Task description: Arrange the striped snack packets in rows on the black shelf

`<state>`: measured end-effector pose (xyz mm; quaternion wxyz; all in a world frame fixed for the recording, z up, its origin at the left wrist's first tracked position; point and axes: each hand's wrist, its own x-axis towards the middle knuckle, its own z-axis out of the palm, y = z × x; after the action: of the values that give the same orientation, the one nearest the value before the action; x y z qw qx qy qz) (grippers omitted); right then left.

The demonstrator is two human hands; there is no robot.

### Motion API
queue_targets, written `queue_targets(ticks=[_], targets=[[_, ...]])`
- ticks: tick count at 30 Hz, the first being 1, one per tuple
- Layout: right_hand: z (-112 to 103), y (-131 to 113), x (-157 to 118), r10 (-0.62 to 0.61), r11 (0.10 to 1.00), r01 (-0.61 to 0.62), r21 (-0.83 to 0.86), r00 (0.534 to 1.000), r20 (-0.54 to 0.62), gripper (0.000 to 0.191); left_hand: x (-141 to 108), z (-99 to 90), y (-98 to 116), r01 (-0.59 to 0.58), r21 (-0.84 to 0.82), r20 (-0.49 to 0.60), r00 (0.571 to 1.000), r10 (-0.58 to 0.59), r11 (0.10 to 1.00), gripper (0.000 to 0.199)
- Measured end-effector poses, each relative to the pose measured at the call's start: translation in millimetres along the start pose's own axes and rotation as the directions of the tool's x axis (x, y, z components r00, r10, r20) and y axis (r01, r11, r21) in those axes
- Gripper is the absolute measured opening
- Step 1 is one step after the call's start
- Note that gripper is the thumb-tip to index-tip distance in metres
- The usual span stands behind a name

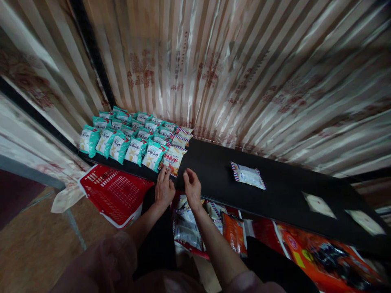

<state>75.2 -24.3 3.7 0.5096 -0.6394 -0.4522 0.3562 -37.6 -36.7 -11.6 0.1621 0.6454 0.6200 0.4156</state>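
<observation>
Forearms (215, 242) lead to left hand (165, 189), loosely open against striped packet (172, 159); right hand (193, 189) half-open, empty. Teal packets (119, 147) lined up in rows; loose striped packets (186, 230) below.

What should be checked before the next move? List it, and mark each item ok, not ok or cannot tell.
1. Left hand at the front cream packet: ok, fingers at its lower edge.
2. Right hand free of packets: ok, none shows in it.
3. Front row of teal packets propped up, faces showing: ok.
4. Front cream packet stands without support: cannot tell, the left hand is at it.
5. Lone striped-edge packet grouped with the rows: not ok, it lies apart on the black shelf.
6. More packets at hand below the shelf: ok, close to the right forearm.
</observation>
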Motion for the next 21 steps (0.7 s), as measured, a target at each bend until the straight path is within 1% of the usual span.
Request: queue_targets(ticks=[4,6,9,11,12,15,17,18,21], targets=[[-28,5,-30,0.039,0.991,-0.036,0.126,0.999,-0.022,0.048,-4,-4.4,1,-0.078,0.013,-0.02,0.997,0.079,0.997,0.039],[-43,13,-48,0.061,0.989,-0.057,0.14,0.998,-0.031,0.046,-8,-4.9,0,-0.144,0.001,-0.009,0.99,0.144,0.99,0.037],[-65,33,-75,0.118,0.991,-0.118,0.055,0.993,-0.005,0.046,-16,-3.4,0,-0.249,-0.038,0.033,0.968,0.251,0.968,0.035],[-78,52,-91,0.177,0.984,-0.177,0.029,0.984,0.019,0.049,-24,-1.1,1,-0.306,-0.069,0.068,0.948,0.31,0.95,0.034],[-83,63,-98,0.209,0.978,-0.209,0.023,0.978,0.01,0.05,-28,0.4,2,-0.326,-0.083,0.091,0.938,0.333,0.942,0.033],[-95,95,-112,0.288,0.958,-0.288,-0.011,0.957,0.031,0.051,-45,7.3,6,-0.361,-0.111,0.194,0.906,0.376,0.926,0.033],[-98,114,-117,0.301,0.953,-0.3,-0.04,0.953,0.04,0.049,-57,14.5,9,-0.361,-0.105,0.281,0.883,0.375,0.927,0.033],[-99,121,-117,0.307,0.951,-0.305,-0.046,0.951,0.032,0.047,-63,19.0,11,-0.353,-0.093,0.331,0.871,0.363,0.931,0.033],[-98,136,-114,0.33,0.944,-0.33,-0.029,0.944,0.012,0.044,-79,35.4,13,-0.326,-0.035,0.505,0.81,0.299,0.945,0.037]])
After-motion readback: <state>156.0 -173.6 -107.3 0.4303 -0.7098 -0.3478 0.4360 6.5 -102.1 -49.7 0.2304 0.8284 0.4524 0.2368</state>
